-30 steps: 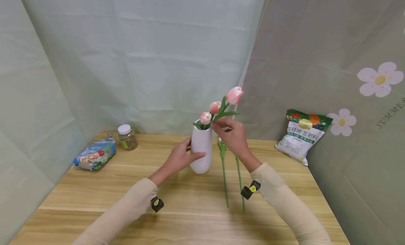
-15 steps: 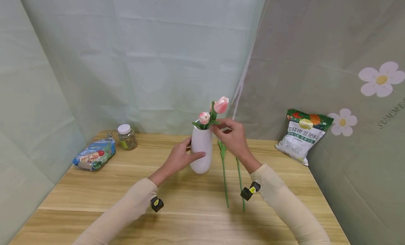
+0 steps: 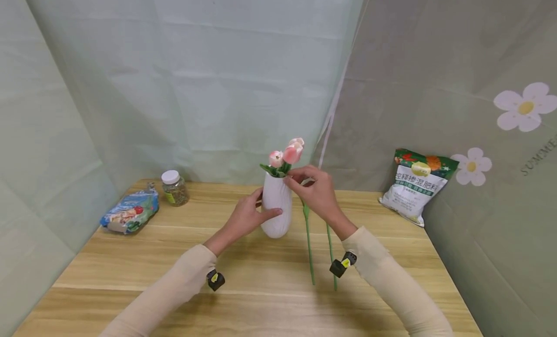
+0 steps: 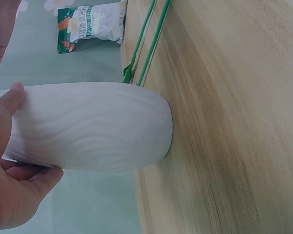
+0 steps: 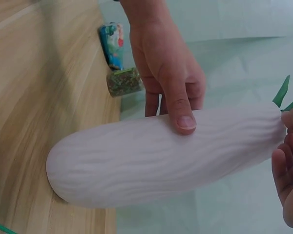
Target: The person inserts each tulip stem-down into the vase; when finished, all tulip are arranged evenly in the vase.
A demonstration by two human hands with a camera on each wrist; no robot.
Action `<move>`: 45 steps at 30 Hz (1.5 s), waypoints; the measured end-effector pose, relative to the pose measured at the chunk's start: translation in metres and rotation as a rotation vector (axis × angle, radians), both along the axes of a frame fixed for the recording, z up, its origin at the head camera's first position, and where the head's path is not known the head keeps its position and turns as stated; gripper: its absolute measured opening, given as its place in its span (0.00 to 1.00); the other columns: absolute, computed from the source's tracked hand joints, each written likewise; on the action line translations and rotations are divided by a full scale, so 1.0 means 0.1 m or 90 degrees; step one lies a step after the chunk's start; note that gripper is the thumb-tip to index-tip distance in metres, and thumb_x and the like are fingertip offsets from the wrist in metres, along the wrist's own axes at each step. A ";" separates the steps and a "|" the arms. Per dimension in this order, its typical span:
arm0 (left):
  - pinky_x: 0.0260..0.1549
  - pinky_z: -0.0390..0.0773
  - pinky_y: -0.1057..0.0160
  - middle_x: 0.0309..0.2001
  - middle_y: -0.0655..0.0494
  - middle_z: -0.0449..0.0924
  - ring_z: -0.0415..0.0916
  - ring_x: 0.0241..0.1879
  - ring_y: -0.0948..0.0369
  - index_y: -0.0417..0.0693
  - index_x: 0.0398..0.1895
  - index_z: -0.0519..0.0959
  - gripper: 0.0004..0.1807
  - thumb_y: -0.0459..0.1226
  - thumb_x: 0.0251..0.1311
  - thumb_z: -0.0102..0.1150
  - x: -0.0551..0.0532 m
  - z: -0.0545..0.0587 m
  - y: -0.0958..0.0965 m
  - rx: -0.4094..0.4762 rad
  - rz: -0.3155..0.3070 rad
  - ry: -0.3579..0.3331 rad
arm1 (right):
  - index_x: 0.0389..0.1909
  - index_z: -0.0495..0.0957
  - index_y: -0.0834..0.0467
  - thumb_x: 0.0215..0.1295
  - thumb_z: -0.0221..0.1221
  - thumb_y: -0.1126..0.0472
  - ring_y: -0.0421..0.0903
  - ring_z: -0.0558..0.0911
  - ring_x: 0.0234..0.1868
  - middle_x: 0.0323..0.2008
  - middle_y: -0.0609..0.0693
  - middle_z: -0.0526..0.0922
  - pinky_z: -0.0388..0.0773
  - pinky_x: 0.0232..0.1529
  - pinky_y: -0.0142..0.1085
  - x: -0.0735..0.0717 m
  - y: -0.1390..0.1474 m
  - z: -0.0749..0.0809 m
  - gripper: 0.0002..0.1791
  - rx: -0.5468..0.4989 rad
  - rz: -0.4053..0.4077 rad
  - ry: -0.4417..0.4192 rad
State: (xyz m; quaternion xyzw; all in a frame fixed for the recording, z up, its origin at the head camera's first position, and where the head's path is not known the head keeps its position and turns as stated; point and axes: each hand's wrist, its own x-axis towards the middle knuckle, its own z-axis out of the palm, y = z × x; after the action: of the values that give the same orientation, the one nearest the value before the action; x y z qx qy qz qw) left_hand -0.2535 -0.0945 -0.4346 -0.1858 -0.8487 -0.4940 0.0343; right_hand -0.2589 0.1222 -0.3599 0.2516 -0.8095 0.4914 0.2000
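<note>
With left hand point(image 3: 249, 214) at the middle of the frame, gripping the white vase point(image 3: 277, 206) round its side, thumb across the front and fingers behind; probably done to keep it steady on the table point(image 3: 261, 291) against any push from above. With right hand point(image 3: 315, 191) just right of centre, pinching at the vase's mouth, seemingly on a stem or leaf of the pink tulips point(image 3: 292, 154); cannot tell exactly which, given the covering fingertips. Likely held so low, close to the rim, for control over the height and angle of the blooms, clustered above the opening with leaves splayed toward the left. Can see two green stems point(image 3: 309, 245) lying on the table to the right of the vase, side by side but apart, pointing toward the lower edge of the frame, upper parts hidden behind right hand; presumably laid there for easy reach. Note the lidded jar point(image 3: 175, 189) and blue packet point(image 3: 131, 212) at the left, and the green-and-white bag point(image 3: 415, 188) at the right: apparently kept well apart to leave elbow room.
</note>
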 end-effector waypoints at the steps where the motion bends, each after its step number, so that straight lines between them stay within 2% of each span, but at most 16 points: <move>1: 0.61 0.80 0.50 0.66 0.48 0.77 0.77 0.63 0.52 0.46 0.73 0.68 0.44 0.56 0.59 0.71 0.00 0.00 0.00 0.000 0.000 -0.003 | 0.42 0.89 0.56 0.64 0.71 0.57 0.42 0.82 0.34 0.33 0.48 0.83 0.85 0.34 0.35 0.00 0.00 0.00 0.09 -0.005 0.001 -0.001; 9: 0.61 0.80 0.48 0.65 0.48 0.77 0.77 0.63 0.52 0.46 0.73 0.67 0.44 0.56 0.60 0.71 -0.01 0.00 -0.01 0.001 -0.003 -0.002 | 0.42 0.90 0.55 0.64 0.71 0.57 0.42 0.83 0.35 0.33 0.48 0.84 0.84 0.33 0.34 0.01 -0.05 0.05 0.09 -0.031 0.011 0.010; 15: 0.61 0.80 0.50 0.65 0.49 0.77 0.77 0.63 0.52 0.47 0.73 0.67 0.44 0.57 0.60 0.71 -0.03 -0.01 -0.01 0.003 -0.004 -0.004 | 0.42 0.90 0.57 0.65 0.71 0.57 0.42 0.83 0.35 0.33 0.47 0.84 0.86 0.34 0.40 0.01 -0.10 0.05 0.09 -0.018 0.008 0.011; 24: 0.61 0.80 0.49 0.66 0.48 0.76 0.77 0.63 0.52 0.45 0.73 0.67 0.44 0.55 0.59 0.72 -0.02 -0.02 -0.01 0.000 0.004 -0.003 | 0.45 0.89 0.55 0.65 0.71 0.56 0.43 0.83 0.35 0.33 0.48 0.85 0.85 0.35 0.35 0.03 0.06 -0.01 0.11 -0.024 0.006 -0.005; 28: 0.61 0.80 0.48 0.66 0.45 0.76 0.77 0.63 0.49 0.44 0.74 0.67 0.44 0.53 0.60 0.72 -0.01 -0.01 0.00 -0.002 0.008 -0.008 | 0.45 0.89 0.57 0.65 0.71 0.60 0.44 0.84 0.36 0.35 0.51 0.86 0.84 0.36 0.32 0.05 0.21 -0.10 0.10 -0.033 -0.023 -0.021; 34: 0.61 0.80 0.49 0.66 0.44 0.76 0.77 0.64 0.48 0.43 0.73 0.67 0.44 0.53 0.59 0.73 -0.01 -0.01 0.00 -0.001 0.012 -0.016 | 0.47 0.87 0.66 0.65 0.69 0.64 0.49 0.84 0.39 0.39 0.60 0.87 0.82 0.36 0.29 0.09 0.42 -0.27 0.12 -0.015 -0.080 -0.087; 45: 0.61 0.80 0.47 0.66 0.44 0.76 0.77 0.63 0.48 0.42 0.73 0.67 0.44 0.53 0.59 0.73 0.00 -0.01 0.00 0.001 0.007 -0.006 | 0.49 0.88 0.58 0.67 0.69 0.56 0.49 0.86 0.42 0.42 0.54 0.89 0.84 0.42 0.33 0.09 0.77 -0.78 0.14 0.014 -0.080 -0.166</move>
State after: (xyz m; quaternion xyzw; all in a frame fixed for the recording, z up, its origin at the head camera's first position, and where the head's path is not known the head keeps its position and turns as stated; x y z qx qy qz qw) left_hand -0.2538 -0.0948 -0.4354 -0.1791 -0.8492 -0.4956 0.0330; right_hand -0.2496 0.1993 -0.4377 0.1365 -0.8480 0.4978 0.1207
